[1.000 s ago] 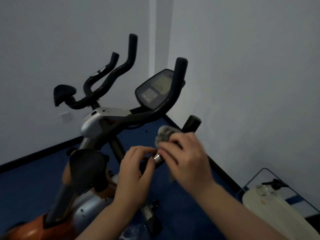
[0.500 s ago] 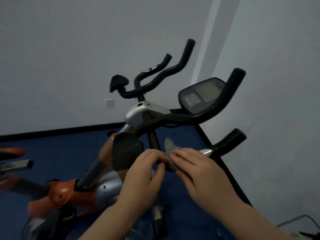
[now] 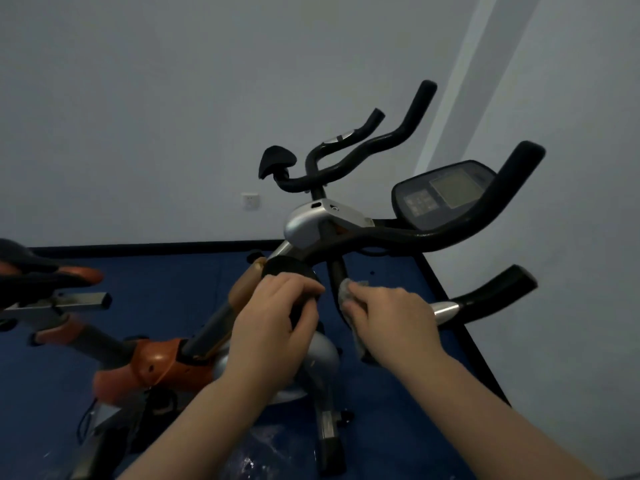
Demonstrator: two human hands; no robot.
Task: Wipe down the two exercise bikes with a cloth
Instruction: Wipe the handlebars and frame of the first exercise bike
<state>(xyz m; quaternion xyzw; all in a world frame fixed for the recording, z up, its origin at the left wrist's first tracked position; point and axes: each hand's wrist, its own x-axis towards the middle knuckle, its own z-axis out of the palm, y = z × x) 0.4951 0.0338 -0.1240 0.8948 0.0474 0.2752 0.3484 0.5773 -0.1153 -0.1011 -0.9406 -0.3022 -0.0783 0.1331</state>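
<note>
Grey cloth (image 3: 348, 296) at frame centre, bunched under the right hand (image 3: 391, 317), fingers curled round it, pressing it on the black post (image 3: 337, 275) of the exercise bike (image 3: 311, 223), probably to rub that tube. Left hand (image 3: 273, 320) grips the black elbow pad (image 3: 289, 271), likely to steady the bike. Console (image 3: 443, 194) right of centre; orange bike frame (image 3: 152, 365) lower left; second saddle (image 3: 24, 265) at left edge.
</note>
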